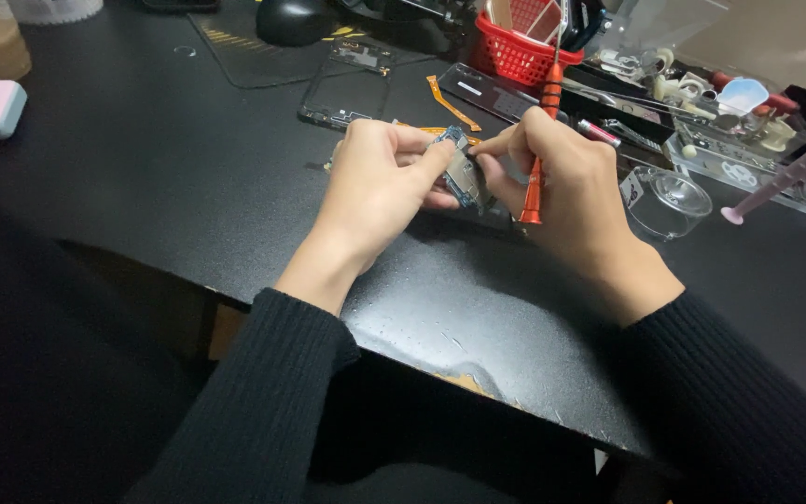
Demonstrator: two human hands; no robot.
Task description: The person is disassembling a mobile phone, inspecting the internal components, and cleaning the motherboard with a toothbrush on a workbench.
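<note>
orange screwdriver [535,177] being gripped by right hand [566,191], left hand [380,187] pinching circuit board [462,173] beside it; steadying advised.

My left hand [380,191] and right hand [566,191] meet at mid-table, both arms in black ribbed sleeves reaching forward from the near edge. My left thumb and fingers are pinched shut, knuckles up. My right hand is curled closed, its fingertips [492,149] pointing toward my left thumb.
</note>
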